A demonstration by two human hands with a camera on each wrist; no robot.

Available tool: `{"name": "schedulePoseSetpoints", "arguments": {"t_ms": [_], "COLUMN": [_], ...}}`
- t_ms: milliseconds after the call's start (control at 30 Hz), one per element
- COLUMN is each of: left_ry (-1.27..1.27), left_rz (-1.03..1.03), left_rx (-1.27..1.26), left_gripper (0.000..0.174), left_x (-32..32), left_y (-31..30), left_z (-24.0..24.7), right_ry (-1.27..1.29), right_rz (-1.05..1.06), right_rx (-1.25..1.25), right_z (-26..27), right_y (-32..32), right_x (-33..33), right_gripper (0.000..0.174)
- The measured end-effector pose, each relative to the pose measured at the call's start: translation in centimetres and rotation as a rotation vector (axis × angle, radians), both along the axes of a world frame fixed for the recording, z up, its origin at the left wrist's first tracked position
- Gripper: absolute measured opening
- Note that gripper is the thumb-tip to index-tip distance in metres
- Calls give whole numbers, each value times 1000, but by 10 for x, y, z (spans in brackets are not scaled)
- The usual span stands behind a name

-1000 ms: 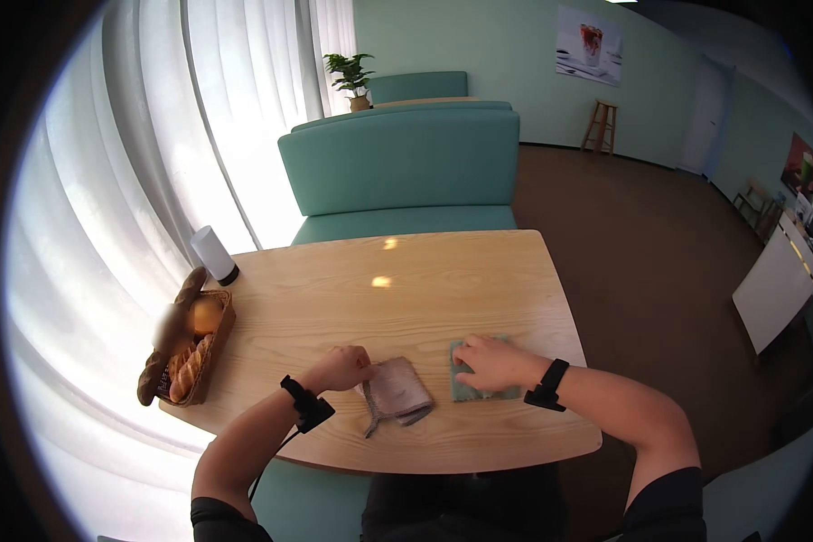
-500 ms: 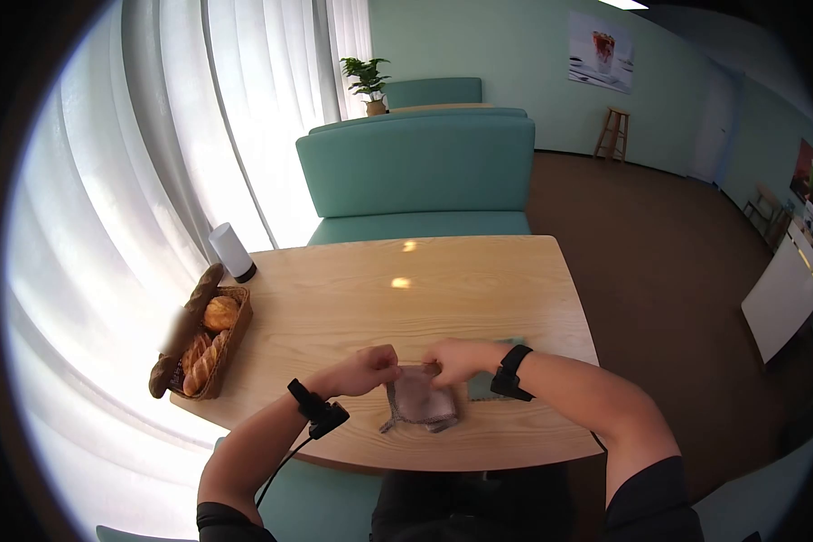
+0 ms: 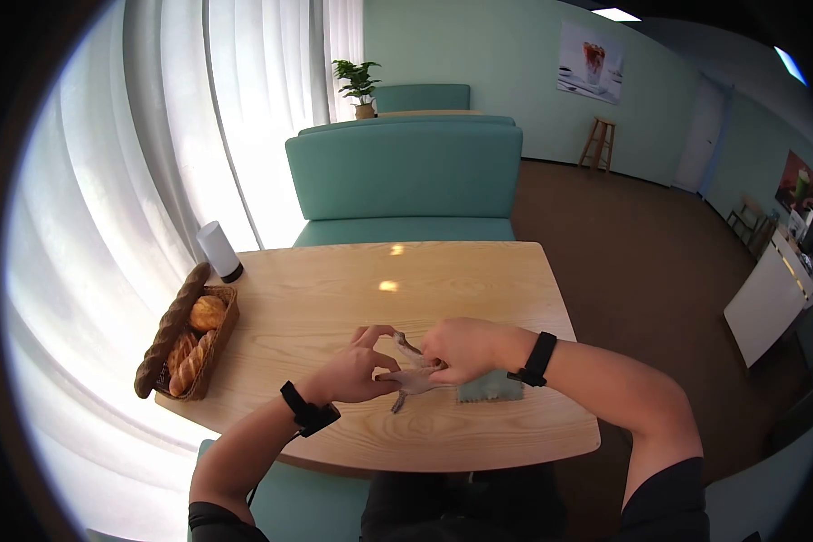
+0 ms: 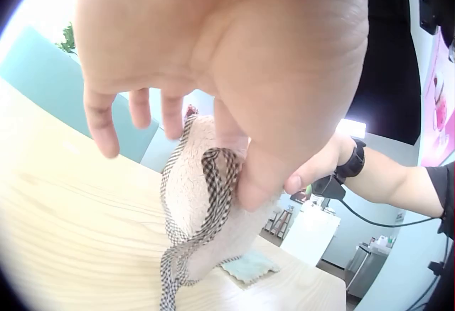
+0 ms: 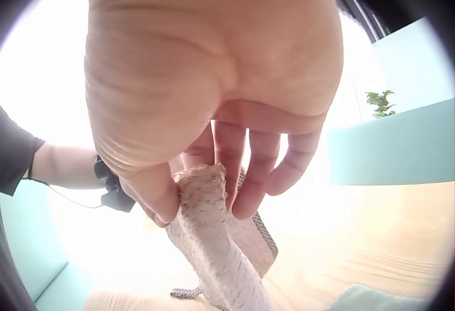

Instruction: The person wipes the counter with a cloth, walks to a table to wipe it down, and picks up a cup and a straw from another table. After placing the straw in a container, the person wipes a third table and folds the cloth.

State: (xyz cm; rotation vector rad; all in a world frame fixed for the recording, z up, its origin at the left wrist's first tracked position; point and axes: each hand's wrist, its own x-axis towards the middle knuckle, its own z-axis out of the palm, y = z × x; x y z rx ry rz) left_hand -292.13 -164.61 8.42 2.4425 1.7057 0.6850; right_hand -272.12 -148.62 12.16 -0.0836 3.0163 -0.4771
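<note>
A pale pink cloth [image 3: 414,380] with a black-and-white checked trim is bunched up between both hands over the near part of the table. My left hand [image 3: 348,370] pinches one side of it between thumb and finger, the other fingers spread apart. On the opposite side, my right hand [image 3: 465,350] grips a folded edge between thumb and fingers. The left wrist view shows the cloth's checked loop [image 4: 217,204] hanging beside the left thumb. A folded pale green cloth [image 3: 492,389] lies flat on the table, partly hidden below the right hand and wrist.
At the table's left side stands a wicker basket [image 3: 223,350] of bread, with a long dark loaf [image 3: 167,334] along its outer side. Behind it is a white cylinder with a black base [image 3: 219,250]. A teal bench [image 3: 406,176] stands beyond the wooden table [image 3: 334,285].
My right hand left the green cloth and moved left to the pink cloth, taking hold of it. The pink cloth, earlier lying folded on the table, is now gathered up between both hands.
</note>
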Motion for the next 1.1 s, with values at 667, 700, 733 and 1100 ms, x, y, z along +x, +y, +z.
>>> {"name": "schedulePoseSetpoints", "arguments": {"t_ms": [667,700,733,1100], "left_ry": [-26,-74,-151,-531], "left_rz": [46,42,77,281], "left_rx": [128,26,-140,-696], "left_gripper": [13,17,19,27], "left_x": [-2,0,0,-2], "left_y": [21,16,11,33], "left_z": [-8,-10,-11,-65], "right_ry": [385,281,177,-91], "right_rz": [-139,-156,-176,-364], "right_rx": [-4,-82,-162,-369], "right_z": [-31,-32,-32,-86], "right_y": [15,8,4,30], "right_x": [23,29,33,37], "right_gripper": [15,16,17,38]}}
